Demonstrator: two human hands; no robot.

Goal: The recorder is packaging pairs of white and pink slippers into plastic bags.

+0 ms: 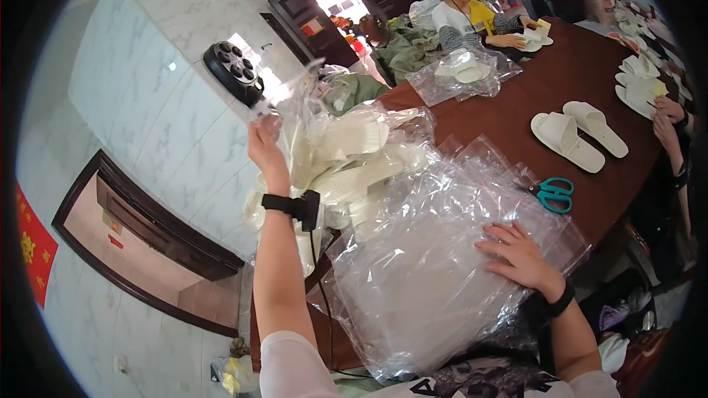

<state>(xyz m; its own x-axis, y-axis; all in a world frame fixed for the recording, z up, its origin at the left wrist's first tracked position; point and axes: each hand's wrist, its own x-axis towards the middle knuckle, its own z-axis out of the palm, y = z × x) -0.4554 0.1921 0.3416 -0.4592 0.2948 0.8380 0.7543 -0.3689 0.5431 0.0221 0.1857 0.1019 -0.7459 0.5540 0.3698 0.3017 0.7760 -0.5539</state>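
Observation:
My left hand (268, 144) is raised at the left end of the table, fingers closed on a clear plastic bag (299, 103) that stretches up and to the right. Beside it lies a heap of cream slippers in clear bags (354, 177). Spread out and palm down, my right hand (522, 256) rests on a stack of flat clear plastic bags (428, 273) right in front of me. Teal-handled scissors (554, 195) lie just beyond that hand, their blades partly under the plastic.
A pair of cream slippers (579, 136) sits on the brown table (479, 114). Further back is a bagged pair (466, 68). A co-worker (472, 18) handles slippers across the table; another person's hands (667, 121) work at right. A marble wall (169, 103) stands at left.

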